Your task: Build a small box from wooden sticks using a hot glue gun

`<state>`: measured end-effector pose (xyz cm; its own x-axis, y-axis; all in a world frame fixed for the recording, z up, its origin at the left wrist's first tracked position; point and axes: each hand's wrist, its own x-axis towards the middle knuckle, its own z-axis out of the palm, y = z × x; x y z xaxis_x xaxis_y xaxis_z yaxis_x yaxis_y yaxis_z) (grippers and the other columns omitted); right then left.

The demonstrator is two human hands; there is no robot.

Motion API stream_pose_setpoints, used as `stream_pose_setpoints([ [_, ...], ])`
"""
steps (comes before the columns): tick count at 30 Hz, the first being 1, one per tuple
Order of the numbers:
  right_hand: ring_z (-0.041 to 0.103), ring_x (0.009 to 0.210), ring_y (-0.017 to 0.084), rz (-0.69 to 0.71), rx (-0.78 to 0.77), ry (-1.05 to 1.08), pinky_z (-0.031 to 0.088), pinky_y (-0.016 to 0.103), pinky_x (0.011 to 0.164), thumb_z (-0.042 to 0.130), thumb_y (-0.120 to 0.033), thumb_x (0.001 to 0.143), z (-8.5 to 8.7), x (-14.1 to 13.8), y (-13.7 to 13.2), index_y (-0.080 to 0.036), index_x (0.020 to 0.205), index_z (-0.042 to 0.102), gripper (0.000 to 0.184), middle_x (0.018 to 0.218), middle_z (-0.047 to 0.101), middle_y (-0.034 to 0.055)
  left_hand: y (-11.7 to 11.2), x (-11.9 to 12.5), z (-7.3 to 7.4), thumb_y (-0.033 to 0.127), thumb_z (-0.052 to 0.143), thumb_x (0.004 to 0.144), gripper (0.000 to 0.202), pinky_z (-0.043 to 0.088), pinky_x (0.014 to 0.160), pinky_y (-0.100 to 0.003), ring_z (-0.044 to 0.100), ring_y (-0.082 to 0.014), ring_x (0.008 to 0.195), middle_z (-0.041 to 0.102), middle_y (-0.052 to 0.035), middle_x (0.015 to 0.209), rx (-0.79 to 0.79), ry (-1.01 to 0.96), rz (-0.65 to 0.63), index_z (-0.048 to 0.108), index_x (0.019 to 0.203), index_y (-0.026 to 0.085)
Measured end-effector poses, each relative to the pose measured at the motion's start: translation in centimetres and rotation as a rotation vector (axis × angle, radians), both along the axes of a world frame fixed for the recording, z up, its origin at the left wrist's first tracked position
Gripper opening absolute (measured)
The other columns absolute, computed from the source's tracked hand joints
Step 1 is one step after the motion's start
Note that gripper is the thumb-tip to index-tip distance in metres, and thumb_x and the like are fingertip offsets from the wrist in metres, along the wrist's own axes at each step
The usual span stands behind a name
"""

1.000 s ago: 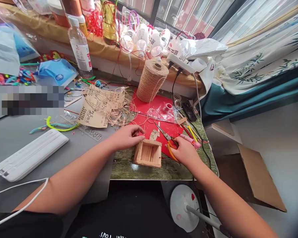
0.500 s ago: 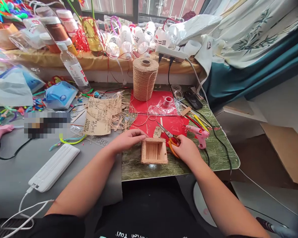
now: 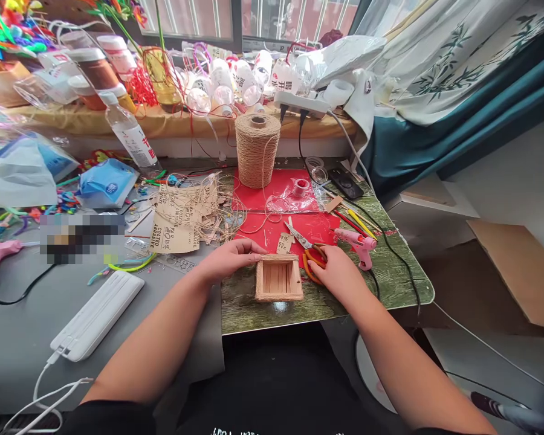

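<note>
Not much has moved since half a second back: both hands sit about where they were, and the little stick box (image 3: 278, 279) looks squared up to the person compared with the skewed angle a second ago. It's on the green counter (image 3: 390, 284), right at the near edge of the red sheet (image 3: 320, 228), between the hands.

The left hand (image 3: 229, 260) lies flat, fingers loosely together, tips touching the box's far-left rim, not clamped on it. The right hand (image 3: 338, 275) is curled over the orange handles of the scissors (image 3: 299, 238), but whether it actually grips them is hard to tell; the blades lie on the sheet.

Progress-wise, the box walls look wound in twine all round and the stick floor is bare. The twine spool (image 3: 256, 151) stands well behind, and the pink glue gun (image 3: 356, 241) is just right of the scissors.
</note>
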<state>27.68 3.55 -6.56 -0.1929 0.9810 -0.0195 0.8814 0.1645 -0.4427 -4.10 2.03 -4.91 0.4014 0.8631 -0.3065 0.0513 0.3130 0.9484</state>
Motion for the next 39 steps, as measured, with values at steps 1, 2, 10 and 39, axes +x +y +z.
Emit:
stream_pose_setpoints([
  [1,0.068,0.115,0.030,0.022,0.039,-0.002,0.051,0.039,0.102,0.069,-0.028,0.093,-0.2,0.1,-0.2,-0.014,0.127,0.068,0.038,0.123,0.072,0.0162,0.0,0.0,0.0,0.041,0.080,0.086,0.032,0.047,0.084,-0.029,0.063,-0.0155,0.090,0.073,-0.0050,0.101,0.001,-0.005,-0.008,0.074,0.106,0.017],
  [2,0.066,0.118,0.031,0.038,0.072,-0.013,0.050,0.041,0.106,0.068,-0.026,0.094,-0.3,0.2,-0.4,-0.013,0.130,0.068,0.039,0.125,0.071,0.0168,0.0,0.0,0.0,0.041,0.078,0.087,0.032,0.046,0.082,-0.028,0.062,-0.0146,0.088,0.072,-0.0047,0.101,0.006,-0.007,-0.012,0.074,0.107,0.017],
  [10,0.060,0.116,0.032,0.170,0.365,0.041,0.049,0.051,0.107,0.053,-0.018,0.103,1.2,-0.7,-3.0,-0.011,0.129,0.069,0.031,0.123,0.068,0.0179,0.0,-0.1,-0.5,0.032,0.086,0.082,0.037,0.044,0.081,-0.027,0.059,-0.0122,0.082,0.064,0.0016,0.088,-0.025,-0.076,-0.064,0.070,0.112,0.017],
  [39,0.073,0.064,0.010,1.445,-0.475,1.049,0.057,0.024,0.071,0.058,-0.036,0.107,11.8,0.5,-7.0,-0.028,0.082,0.062,0.026,0.067,0.073,-0.0035,0.7,0.0,-1.0,0.044,0.076,0.092,0.032,0.047,0.075,-0.026,0.059,-0.0113,0.075,0.069,-0.0029,0.088,0.125,-0.258,0.297,0.077,0.107,0.017],
])
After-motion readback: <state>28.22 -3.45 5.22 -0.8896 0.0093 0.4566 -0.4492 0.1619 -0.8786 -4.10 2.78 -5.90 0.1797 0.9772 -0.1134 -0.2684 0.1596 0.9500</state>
